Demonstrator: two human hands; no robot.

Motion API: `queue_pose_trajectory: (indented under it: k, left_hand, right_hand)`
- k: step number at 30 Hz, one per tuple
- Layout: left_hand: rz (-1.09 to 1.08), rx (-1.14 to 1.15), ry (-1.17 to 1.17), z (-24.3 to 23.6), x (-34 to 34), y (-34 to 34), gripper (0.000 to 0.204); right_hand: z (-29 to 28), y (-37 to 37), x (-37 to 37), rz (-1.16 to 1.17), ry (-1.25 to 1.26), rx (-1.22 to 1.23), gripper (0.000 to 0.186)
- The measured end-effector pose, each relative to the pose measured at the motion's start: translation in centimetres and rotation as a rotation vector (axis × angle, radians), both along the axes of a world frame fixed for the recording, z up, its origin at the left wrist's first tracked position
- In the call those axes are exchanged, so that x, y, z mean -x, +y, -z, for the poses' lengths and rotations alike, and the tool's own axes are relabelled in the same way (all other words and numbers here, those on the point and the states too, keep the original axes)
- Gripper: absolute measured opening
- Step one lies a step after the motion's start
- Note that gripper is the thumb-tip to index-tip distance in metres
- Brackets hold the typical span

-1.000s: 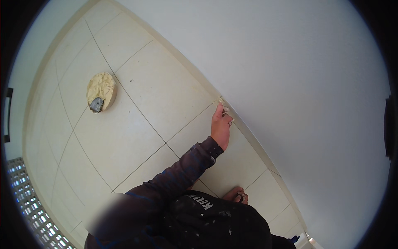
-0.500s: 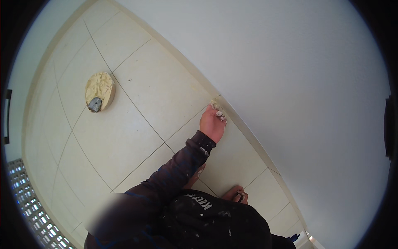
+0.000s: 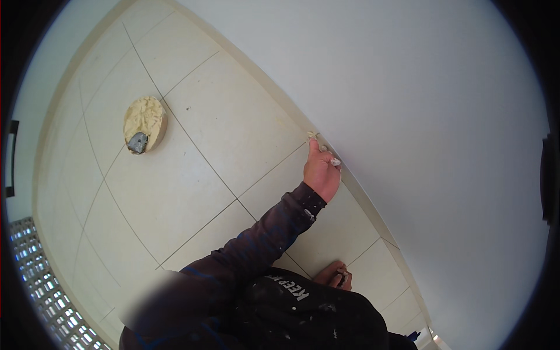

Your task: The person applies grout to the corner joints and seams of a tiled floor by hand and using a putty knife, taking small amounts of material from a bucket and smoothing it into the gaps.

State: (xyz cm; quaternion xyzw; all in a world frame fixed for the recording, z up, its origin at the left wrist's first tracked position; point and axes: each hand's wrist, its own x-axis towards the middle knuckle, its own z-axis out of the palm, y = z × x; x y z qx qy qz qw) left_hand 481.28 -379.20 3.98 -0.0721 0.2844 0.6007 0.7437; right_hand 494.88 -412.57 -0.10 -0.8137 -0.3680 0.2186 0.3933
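My left hand (image 3: pixel 322 174) reaches to the foot of the wall, where the cream skirting strip (image 3: pixel 296 115) meets the floor. One finger is stretched along the skirting; the others are partly bent and spread apart. Whitish putty clings to the fingertips, and a pale dab of putty (image 3: pixel 311 135) sits at the tip of the stretched finger by a tile joint. No tool shows in this hand. I see no right hand. Left of the hand stands a round tub of cream putty (image 3: pixel 146 115), with a dark grey flat piece (image 3: pixel 137 143) resting in it.
Large cream floor tiles (image 3: pixel 192 186) with dark joints spread around me. The white wall (image 3: pixel 408 134) rises on the right. Below the hand is a bare foot (image 3: pixel 331 274) with a dark strap. A perforated block screen (image 3: pixel 46 280) lies at the lower left.
My left hand has shifted slightly right along the skirting, and one finger now reaches out straighter. The tub appears a little higher and farther right in the picture. A second patch of skin beneath the sleeve is now covered.
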Motion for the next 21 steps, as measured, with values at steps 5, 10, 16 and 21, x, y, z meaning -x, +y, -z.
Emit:
queue_pose_trajectory:
  k: [5, 10, 16, 21]
  left_hand:
    - [-0.004, -0.071, 0.18, 1.8, 2.8, 1.7, 0.092]
    - [-0.057, -0.047, 0.173, 5.0, 5.4, 1.1, 0.079]
    - [-0.028, 0.066, 0.231, 8.1, 0.4, 1.8, 0.058]
    - [-0.047, 0.062, 0.222, 6.6, -3.1, 2.2, 0.045]
  right_hand:
    - [4.1, 1.5, 3.2, -0.037, -0.027, -0.022, 0.032]
    - [6.3, 2.5, 3.8, -0.023, -0.016, 0.032, 0.032]
    - [5.9, 3.5, -0.6, 0.0, 0.003, 0.022, 0.032]
    - [6.5, 2.1, -4.3, -0.035, -0.047, 0.042, 0.031]
